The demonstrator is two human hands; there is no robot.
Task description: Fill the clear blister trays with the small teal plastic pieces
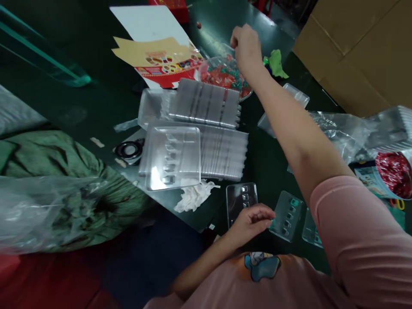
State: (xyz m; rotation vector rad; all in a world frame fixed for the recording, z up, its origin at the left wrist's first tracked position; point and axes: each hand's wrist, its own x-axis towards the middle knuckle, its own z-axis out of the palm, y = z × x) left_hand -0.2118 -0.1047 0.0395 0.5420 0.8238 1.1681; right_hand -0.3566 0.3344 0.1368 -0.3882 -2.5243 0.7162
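Observation:
My right hand reaches to the far side, above the edge of a clear bag of small red and green pieces. Its fingers are curled together, and what they pinch, if anything, is hidden. Low in the view, my left hand has thumb and fingers slightly apart, at the left edge of a clear tray with a green piece in its top slot. Another clear tray lies just behind this hand. A third tray is partly covered by my right arm.
Stacks of clear trays fill the middle, one loose tray on top. Around them are printed cards, crumpled white tissue and a black tape roll. A cardboard box and a container of red pieces stand right.

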